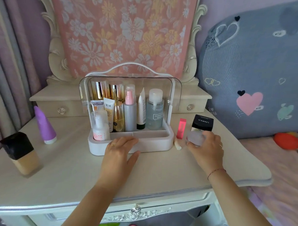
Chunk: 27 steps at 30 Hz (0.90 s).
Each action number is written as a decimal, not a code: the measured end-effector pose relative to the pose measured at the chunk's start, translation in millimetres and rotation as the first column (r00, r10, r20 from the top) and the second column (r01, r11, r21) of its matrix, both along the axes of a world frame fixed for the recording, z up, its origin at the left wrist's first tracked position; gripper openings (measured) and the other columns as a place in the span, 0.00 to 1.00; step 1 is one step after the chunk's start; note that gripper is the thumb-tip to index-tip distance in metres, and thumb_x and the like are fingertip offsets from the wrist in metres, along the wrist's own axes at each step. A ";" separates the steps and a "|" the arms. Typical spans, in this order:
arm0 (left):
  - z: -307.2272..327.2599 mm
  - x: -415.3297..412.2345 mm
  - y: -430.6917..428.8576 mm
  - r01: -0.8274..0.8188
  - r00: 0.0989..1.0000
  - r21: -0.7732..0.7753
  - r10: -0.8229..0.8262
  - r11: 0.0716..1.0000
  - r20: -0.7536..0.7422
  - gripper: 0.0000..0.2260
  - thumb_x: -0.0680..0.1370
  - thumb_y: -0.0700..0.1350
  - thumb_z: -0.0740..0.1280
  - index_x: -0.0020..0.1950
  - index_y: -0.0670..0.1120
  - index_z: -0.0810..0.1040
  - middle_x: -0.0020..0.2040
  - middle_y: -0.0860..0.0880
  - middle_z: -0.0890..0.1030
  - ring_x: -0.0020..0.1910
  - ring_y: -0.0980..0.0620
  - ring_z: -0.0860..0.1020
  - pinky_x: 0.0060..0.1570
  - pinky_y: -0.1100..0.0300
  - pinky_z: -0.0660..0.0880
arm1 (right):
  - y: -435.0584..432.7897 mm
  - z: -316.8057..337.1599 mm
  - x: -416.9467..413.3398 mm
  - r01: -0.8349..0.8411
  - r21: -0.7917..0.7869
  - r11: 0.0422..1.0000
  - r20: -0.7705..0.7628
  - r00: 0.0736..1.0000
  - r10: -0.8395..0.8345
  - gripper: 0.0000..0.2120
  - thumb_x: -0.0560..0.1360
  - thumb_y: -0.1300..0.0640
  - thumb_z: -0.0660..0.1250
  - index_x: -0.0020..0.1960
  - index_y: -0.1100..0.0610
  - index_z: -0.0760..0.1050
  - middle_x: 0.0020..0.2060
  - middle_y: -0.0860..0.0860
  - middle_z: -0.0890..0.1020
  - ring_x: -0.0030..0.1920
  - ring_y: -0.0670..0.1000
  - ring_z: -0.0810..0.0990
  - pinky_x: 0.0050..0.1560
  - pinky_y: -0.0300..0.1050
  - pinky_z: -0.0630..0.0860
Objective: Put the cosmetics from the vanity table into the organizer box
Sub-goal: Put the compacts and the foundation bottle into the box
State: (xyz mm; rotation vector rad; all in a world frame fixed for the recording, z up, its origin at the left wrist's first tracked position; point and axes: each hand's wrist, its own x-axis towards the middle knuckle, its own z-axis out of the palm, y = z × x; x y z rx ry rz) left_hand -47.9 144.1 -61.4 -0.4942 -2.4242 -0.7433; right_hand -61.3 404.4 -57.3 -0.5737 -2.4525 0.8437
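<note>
Table [158, 169] holds 6 loose cosmetics; right hand [206, 149] grips 1 jar [195, 138].

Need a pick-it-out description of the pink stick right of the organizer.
Start at the white organizer box mid-table. Just off its right wall stands the pink stick, upright, left of the black-capped LAMELA bottle. A cream stick lies flat in front; only the pink one stands.
</note>
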 end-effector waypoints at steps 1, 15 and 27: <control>0.0 0.1 0.2 0.001 1.000 0.003 -0.001 1.000 -0.001 0.15 0.71 0.42 0.72 0.57 0.45 0.80 0.56 0.48 0.81 0.53 0.45 0.77 0.56 0.52 0.71 | 0.5 -1.0 1.1 0.013 0.003 1.000 -0.004 1.000 -0.013 0.26 0.68 0.47 0.73 0.61 0.57 0.70 0.57 0.58 0.73 0.58 0.61 0.73 0.57 0.52 0.71; 1.8 2.5 1.1 0.004 1.000 0.012 -0.004 1.000 0.002 0.14 0.71 0.41 0.72 0.57 0.43 0.80 0.56 0.47 0.81 0.53 0.43 0.77 0.55 0.51 0.72 | -2.7 3.8 4.8 -0.059 -0.066 0.996 -0.219 0.975 0.044 0.35 0.63 0.59 0.75 0.68 0.54 0.66 0.60 0.56 0.69 0.63 0.59 0.65 0.65 0.55 0.67; 2.5 3.8 0.8 0.004 1.000 0.016 -0.004 1.000 0.002 0.14 0.72 0.42 0.72 0.57 0.44 0.80 0.56 0.47 0.81 0.54 0.44 0.77 0.56 0.52 0.70 | -6.8 5.9 5.1 -0.069 -0.074 0.995 -0.395 0.918 0.034 0.40 0.60 0.60 0.79 0.68 0.59 0.65 0.61 0.58 0.66 0.64 0.55 0.67 0.60 0.37 0.65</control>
